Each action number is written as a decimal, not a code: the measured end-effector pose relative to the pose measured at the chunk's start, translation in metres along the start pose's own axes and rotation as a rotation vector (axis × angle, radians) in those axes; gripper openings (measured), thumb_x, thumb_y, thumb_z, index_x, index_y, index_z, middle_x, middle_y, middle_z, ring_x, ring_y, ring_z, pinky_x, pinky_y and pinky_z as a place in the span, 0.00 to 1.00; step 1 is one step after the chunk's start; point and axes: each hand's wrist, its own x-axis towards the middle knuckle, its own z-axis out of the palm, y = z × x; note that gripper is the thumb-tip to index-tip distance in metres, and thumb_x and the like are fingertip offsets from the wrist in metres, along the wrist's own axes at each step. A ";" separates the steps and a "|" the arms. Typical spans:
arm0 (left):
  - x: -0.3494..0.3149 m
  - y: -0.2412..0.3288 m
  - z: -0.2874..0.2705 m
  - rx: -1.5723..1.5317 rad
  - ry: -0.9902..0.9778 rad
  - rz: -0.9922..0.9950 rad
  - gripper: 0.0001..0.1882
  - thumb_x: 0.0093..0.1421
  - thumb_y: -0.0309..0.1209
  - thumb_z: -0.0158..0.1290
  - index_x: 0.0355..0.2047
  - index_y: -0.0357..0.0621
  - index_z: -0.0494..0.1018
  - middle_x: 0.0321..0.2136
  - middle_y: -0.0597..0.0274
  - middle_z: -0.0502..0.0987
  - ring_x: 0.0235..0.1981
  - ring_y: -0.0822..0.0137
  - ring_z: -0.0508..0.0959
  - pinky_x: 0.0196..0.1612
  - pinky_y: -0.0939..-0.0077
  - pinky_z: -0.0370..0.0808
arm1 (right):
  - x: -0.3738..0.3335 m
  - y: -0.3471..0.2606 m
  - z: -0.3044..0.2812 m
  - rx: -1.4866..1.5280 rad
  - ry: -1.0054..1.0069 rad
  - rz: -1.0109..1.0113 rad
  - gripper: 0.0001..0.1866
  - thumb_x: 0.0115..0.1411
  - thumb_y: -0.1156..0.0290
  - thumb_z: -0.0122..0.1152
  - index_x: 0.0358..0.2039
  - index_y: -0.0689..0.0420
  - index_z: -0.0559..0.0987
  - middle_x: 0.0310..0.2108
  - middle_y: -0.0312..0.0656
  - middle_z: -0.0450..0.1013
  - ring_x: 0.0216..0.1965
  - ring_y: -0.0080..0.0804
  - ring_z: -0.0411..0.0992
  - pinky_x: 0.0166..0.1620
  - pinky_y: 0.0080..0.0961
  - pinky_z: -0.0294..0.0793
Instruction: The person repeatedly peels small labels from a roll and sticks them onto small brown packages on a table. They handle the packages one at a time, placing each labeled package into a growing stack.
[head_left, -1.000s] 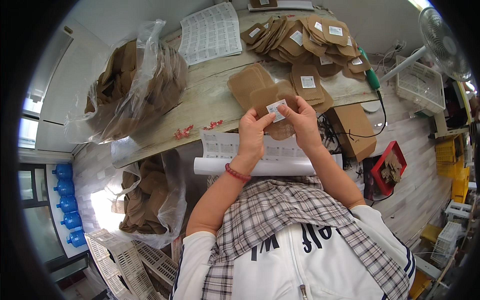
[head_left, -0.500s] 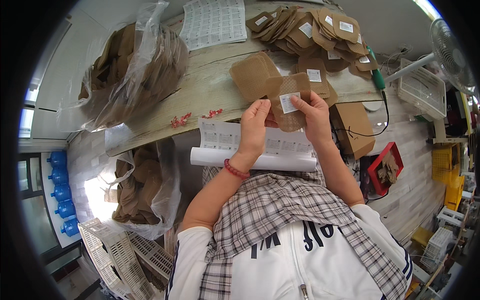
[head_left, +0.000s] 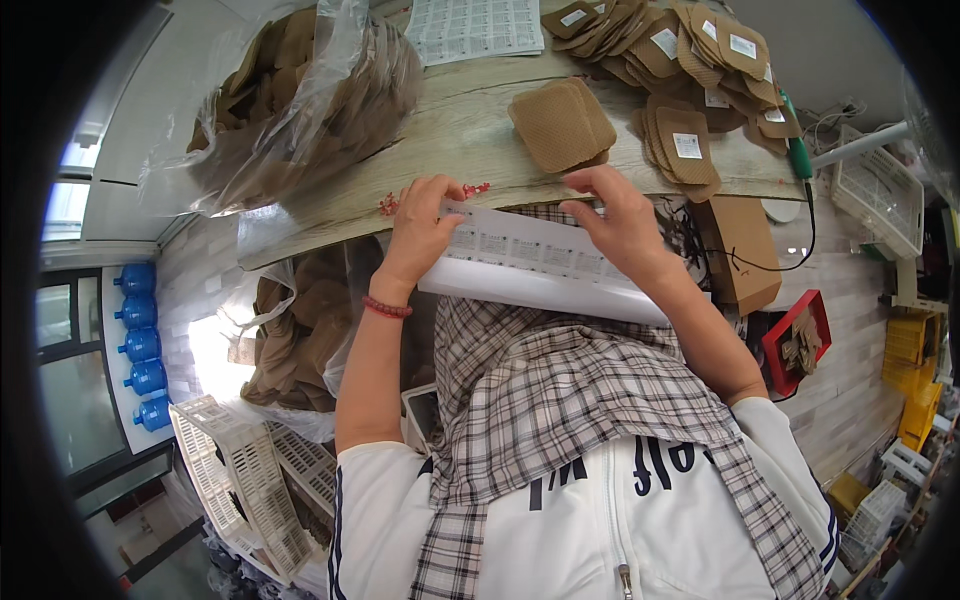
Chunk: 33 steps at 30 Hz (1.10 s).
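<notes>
A sheet of printed white labels (head_left: 535, 250), its near side rolled up, lies across my lap at the table edge. At the sheet's left end, my left hand (head_left: 422, 228) pinches its upper corner between thumb and fingers. My right hand (head_left: 625, 225) hovers over the right end with thumb and fingers apart and nothing between them. Just beyond it on the table sits a stack of plain brown textured pads (head_left: 562, 125) with rounded corners. To the right lies a small overlapping stack of labelled brown pads (head_left: 680, 145), a white label on its top one.
A larger pile of labelled pads (head_left: 665, 45) fills the table's far right. Clear plastic bags of brown pieces stand on the table (head_left: 300, 110) and below it (head_left: 305, 320). More label sheets (head_left: 475, 30) lie at the back. A green-handled tool (head_left: 797, 150) hangs at the right edge.
The labelled pad I held in both hands is out of them; the right-hand labelled stack looks rearranged. My left hand has moved left onto the label sheet, and my right hand has opened.
</notes>
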 end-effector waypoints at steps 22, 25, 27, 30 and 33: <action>-0.010 -0.026 0.006 -0.860 -0.340 -0.585 0.06 0.60 0.27 0.58 0.33 0.37 0.80 0.28 0.67 0.80 0.30 0.76 0.76 0.36 0.80 0.72 | -0.017 -0.025 0.101 -0.238 0.291 -0.454 0.09 0.46 0.68 0.73 0.30 0.48 0.83 0.28 0.31 0.73 0.31 0.31 0.71 0.39 0.29 0.67; -0.011 -0.028 0.007 -0.970 -0.341 -0.647 0.05 0.60 0.26 0.58 0.33 0.36 0.80 0.27 0.66 0.80 0.29 0.75 0.76 0.35 0.80 0.72 | -0.016 -0.024 0.105 -0.229 0.299 -0.429 0.09 0.46 0.68 0.73 0.29 0.49 0.83 0.28 0.31 0.74 0.31 0.31 0.71 0.39 0.30 0.67; -0.012 -0.032 0.012 -0.987 -0.346 -0.646 0.05 0.59 0.26 0.58 0.33 0.35 0.80 0.27 0.65 0.80 0.29 0.75 0.77 0.35 0.80 0.73 | -0.017 -0.023 0.108 -0.207 0.296 -0.396 0.08 0.46 0.68 0.73 0.28 0.50 0.82 0.28 0.32 0.74 0.31 0.32 0.72 0.39 0.30 0.67; -0.012 -0.028 0.013 -0.992 -0.341 -0.656 0.05 0.59 0.25 0.59 0.32 0.35 0.80 0.27 0.63 0.80 0.29 0.74 0.77 0.35 0.79 0.73 | -0.019 -0.023 0.113 -0.153 0.295 -0.325 0.08 0.46 0.68 0.73 0.26 0.50 0.81 0.27 0.32 0.73 0.30 0.33 0.72 0.38 0.31 0.67; -0.012 -0.027 0.017 -0.949 -0.307 -0.660 0.05 0.58 0.25 0.59 0.32 0.34 0.80 0.27 0.63 0.80 0.29 0.73 0.77 0.36 0.78 0.73 | -0.020 -0.027 0.117 -0.110 0.291 -0.257 0.07 0.46 0.70 0.73 0.24 0.51 0.80 0.25 0.32 0.72 0.30 0.34 0.71 0.38 0.31 0.67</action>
